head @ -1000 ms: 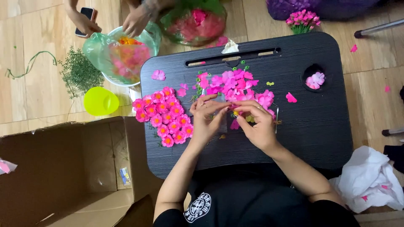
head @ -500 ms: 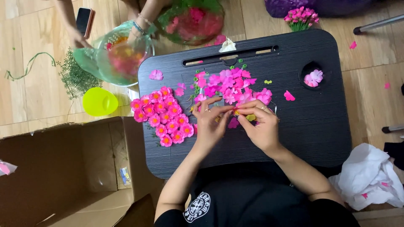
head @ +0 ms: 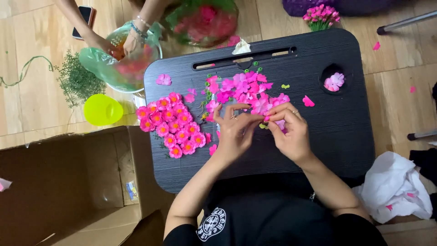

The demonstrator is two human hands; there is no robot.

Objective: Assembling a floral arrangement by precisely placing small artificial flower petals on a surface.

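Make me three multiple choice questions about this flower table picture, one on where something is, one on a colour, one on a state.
1. Where do the finished orange-centred flowers lie?
A. on the lap table's left part
B. inside the cardboard box
C. in the round cup recess

2. What colour is the small bowl on the floor?
A. blue
B. yellow-green
C. white

3. How are the left hand and right hand placed?
A. resting apart
B. fingertips together over a small piece
C. both off the table

Answers: 1 A, they cluster left of the hands; 2 B, it shows bright yellow-green; 3 B, the fingers meet above the loose petals.

Head view — straight down, close over tray (head: pixel 346 136)
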